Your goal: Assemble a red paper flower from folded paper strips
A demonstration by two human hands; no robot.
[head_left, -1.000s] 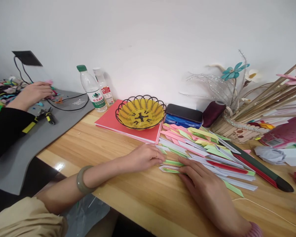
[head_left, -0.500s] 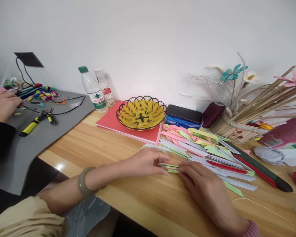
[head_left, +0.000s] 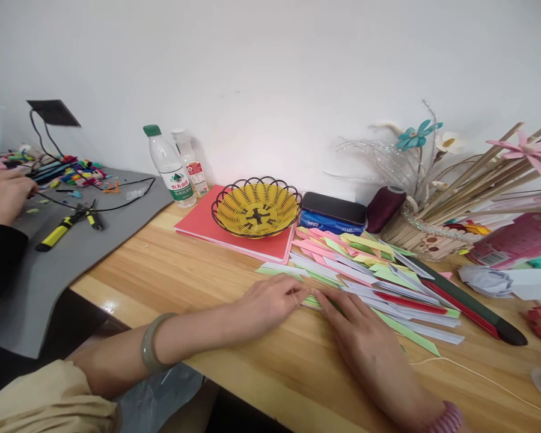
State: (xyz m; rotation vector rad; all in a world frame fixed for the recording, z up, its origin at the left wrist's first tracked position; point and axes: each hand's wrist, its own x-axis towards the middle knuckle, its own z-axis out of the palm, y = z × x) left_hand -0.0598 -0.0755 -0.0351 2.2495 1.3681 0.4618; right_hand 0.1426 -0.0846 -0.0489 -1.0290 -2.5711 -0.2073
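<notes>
L hand (head_left: pixel 270 302) & R hand (head_left: pixel 360 337) flat, open, pressing paper strip (head_left: pixel 312 300) btwn fingertips

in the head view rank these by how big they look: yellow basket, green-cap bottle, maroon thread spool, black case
1. yellow basket
2. black case and green-cap bottle: they look about alike, so I won't rank them
3. maroon thread spool

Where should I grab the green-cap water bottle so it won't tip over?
Take the green-cap water bottle around its labelled middle, fingers wrapping from the front, the table-edge side. It stands upright and is round there. The wall is behind it, a second bottle stands close on its right, and the yellow basket sits further right, so front or left is the freest way in.
</notes>
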